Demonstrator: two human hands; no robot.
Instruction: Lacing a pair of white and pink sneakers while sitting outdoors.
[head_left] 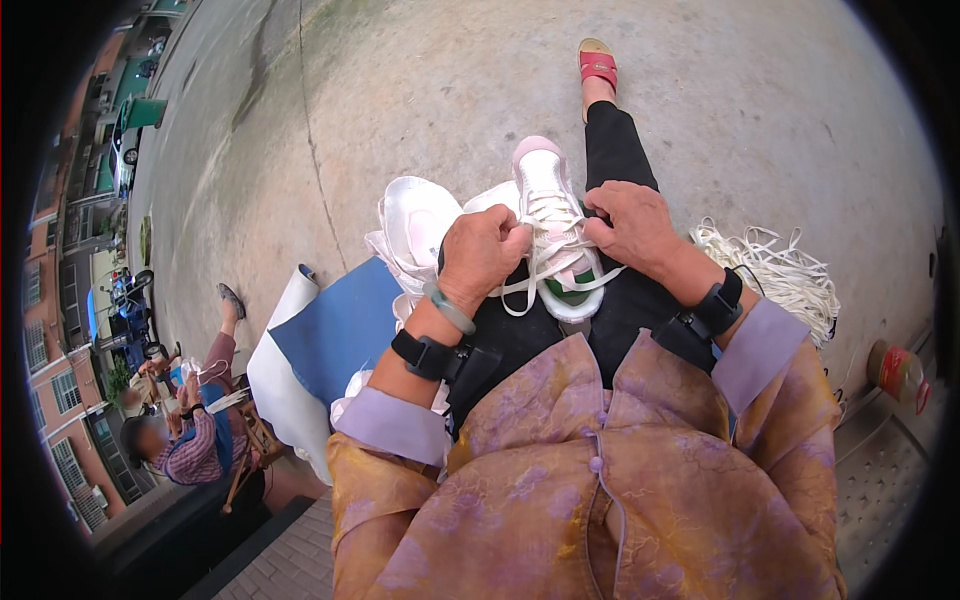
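Note:
A white and pink sneaker (543,172) lies on my lap, its toe pointing away from me and a green patch showing inside near the heel. White shoelaces (552,212) run crosswise up its front, with loose ends hanging over the opening. On the sneaker's left side, my left hand (484,255) is closed in a pinch on the lace. My right hand (634,228) pinches the lace on the opposite side. Left of the sneaker, several white and pale pink shoe pieces (415,215) are heaped beside my left hand.
A bundle of white laces (785,280) lies at my right. Farther right is a plastic bottle (900,375) with a red label. A blue sheet (335,325) spreads at my left. Beyond it another person (205,440) sits, hands raised with white strands. Concrete ground (430,90) stretches ahead.

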